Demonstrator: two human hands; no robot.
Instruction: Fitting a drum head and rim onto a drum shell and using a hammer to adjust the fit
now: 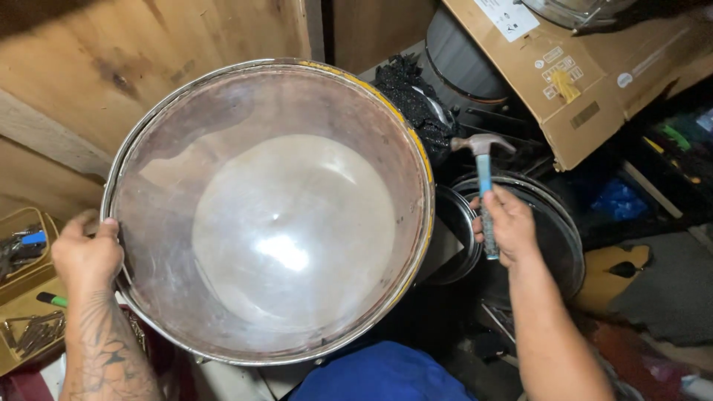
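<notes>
Below the camera, a big round drum (297, 223) fills the middle of the view, seen from the open side with its clear skin at the bottom and a metal rim with a yellow strip along the upper right. At the drum's left edge the left hand (85, 252) is closed over the rim, thumb on the inner side. To the right, well apart from the rim, the right hand (509, 226) is wrapped around the pale blue handle of a hammer (484, 178), its metal head up and pointing away from the drum. Room between the drum's right edge and that hand is narrow and dark, with a stack of metal hoops (535, 223) lying just beyond the hand and partly under it. Wooden boards (148, 52) stand close behind the drum's upper left. At upper right a cardboard box (587, 74) leans over a grey tub (460, 63), crowding that side. At far left, a yellowish tray (22, 297) with compartments holds loose metal bits, which I cannot tell apart, and a green-capped marker (52, 299). Blue cloth (379, 375) shows under the near rim
</notes>
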